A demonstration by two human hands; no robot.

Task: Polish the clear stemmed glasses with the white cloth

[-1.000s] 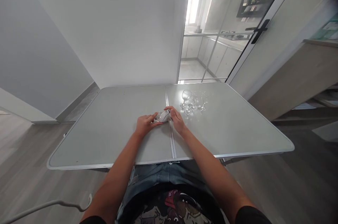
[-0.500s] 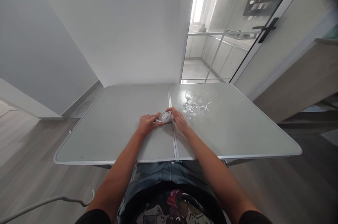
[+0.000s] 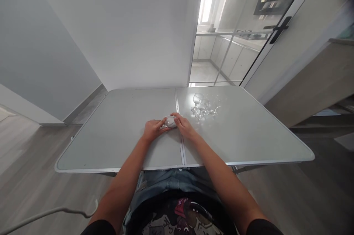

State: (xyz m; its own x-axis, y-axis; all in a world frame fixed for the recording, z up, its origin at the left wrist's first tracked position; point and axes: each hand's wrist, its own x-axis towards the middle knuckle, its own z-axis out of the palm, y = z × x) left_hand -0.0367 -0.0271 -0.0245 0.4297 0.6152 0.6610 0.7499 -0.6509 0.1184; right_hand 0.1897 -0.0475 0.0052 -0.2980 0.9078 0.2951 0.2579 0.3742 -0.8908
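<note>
Between my hands, a clear wine glass (image 3: 170,122) lies on its side just above or on the table, with something whitish showing in or behind its bowl. My left hand (image 3: 154,129) is closed around the left end of the glass, thumb and fingers pinching it. Curled over the bowl's right side is my right hand (image 3: 184,125), its fingers pressed to the glass. The exact finger contact and the whitish material are partly hidden. Right of my hands, several clear stemmed glasses (image 3: 197,99) stand upright, grouped close together.
The pale folding table (image 3: 116,146) has a metal seam (image 3: 182,152) down its middle and a raised metal edge. A white wall (image 3: 143,43) meets its far side, beside a glass door (image 3: 235,50). A pale cable (image 3: 55,210) hangs at lower left.
My right hand has shifted slightly left, and its fingers now cover more of the glass's right side. My left hand has barely moved. The standing glasses are unchanged.
</note>
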